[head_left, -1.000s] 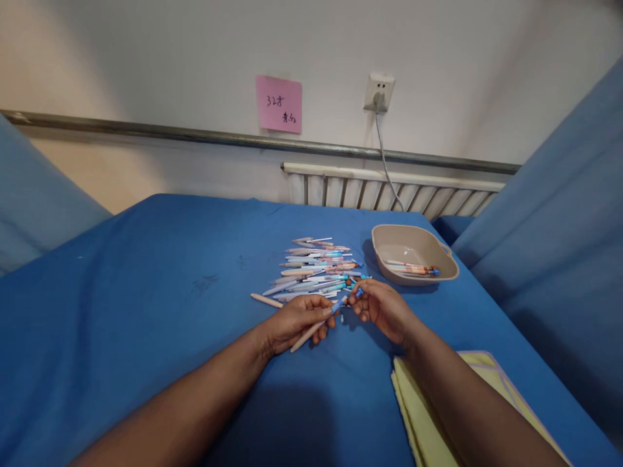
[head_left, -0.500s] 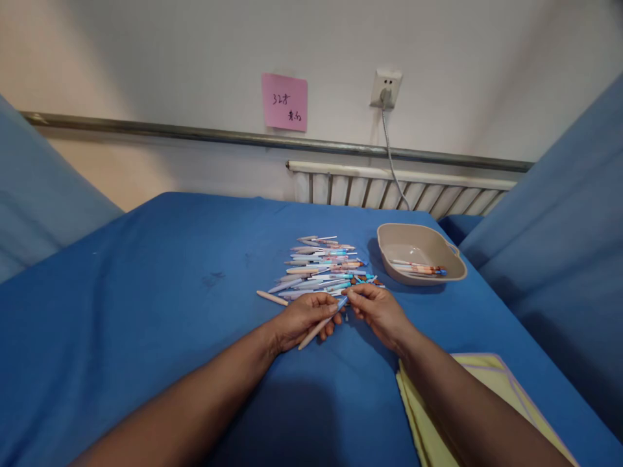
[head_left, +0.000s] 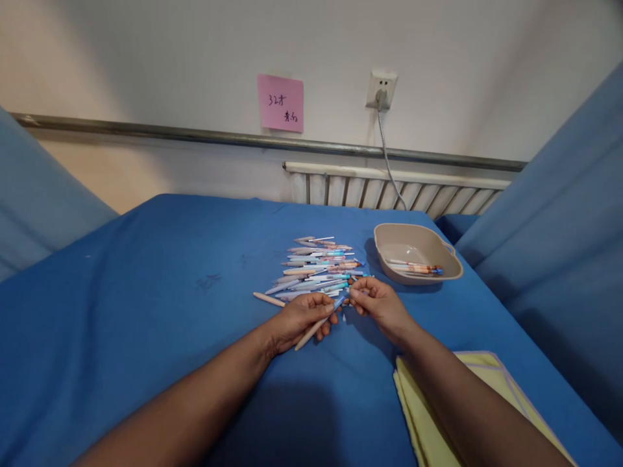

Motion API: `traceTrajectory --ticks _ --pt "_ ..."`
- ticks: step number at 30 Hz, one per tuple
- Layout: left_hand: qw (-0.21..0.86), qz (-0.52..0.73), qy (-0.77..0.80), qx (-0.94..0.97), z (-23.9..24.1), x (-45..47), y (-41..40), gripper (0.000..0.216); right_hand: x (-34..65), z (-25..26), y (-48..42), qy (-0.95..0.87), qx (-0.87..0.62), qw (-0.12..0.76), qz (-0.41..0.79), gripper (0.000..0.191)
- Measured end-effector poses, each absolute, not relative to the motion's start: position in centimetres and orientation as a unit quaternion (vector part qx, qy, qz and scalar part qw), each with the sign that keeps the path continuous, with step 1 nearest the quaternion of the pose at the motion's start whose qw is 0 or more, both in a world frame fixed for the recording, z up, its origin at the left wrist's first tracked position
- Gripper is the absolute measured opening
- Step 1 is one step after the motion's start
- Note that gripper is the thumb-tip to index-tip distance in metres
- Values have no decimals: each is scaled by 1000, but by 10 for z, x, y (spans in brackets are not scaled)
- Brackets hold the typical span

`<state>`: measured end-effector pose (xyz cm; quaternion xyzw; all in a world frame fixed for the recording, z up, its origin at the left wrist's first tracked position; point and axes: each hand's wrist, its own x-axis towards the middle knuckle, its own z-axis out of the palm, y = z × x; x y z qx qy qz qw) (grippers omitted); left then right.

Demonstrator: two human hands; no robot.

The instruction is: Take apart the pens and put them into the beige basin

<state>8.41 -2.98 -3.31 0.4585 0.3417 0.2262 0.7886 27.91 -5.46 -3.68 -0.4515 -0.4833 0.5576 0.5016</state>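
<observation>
Left hand (head_left: 302, 316): fingers closed around one slender, peach-barrelled pen with a blue end section (head_left: 310, 334), held slantwise, barrel end toward the wearer, blue end toward the right fingers.

Right hand (head_left: 382, 308): fingers drawn together at the pen's blue end; whether they pinch a part of it, cannot tell.

Directly beyond both hands' fingers: one heap of slim pastel, white and blue pens and pen parts (head_left: 316, 268), lying mostly crosswise.

Just left of the left fingers: one loose, slender peach-coloured barrel (head_left: 267, 299).

Beyond and right of the right fingers: one beige, rounded, shallow basin (head_left: 403, 239), containing several white-and-orange pens (head_left: 413, 267).

Nearer than the right fingers, partly under the forearm: one folded yellow cloth with lilac edging (head_left: 487, 367).

Beneath all: blue cloth-covered worktop (head_left: 195, 246).
</observation>
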Motion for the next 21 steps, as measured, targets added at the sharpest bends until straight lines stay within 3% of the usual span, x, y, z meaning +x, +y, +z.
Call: traceTrajectory --ticks 21 --pt "771 213 338 497 -34 86 -32 37 289 -27 -56 -659 -487 443 364 16"
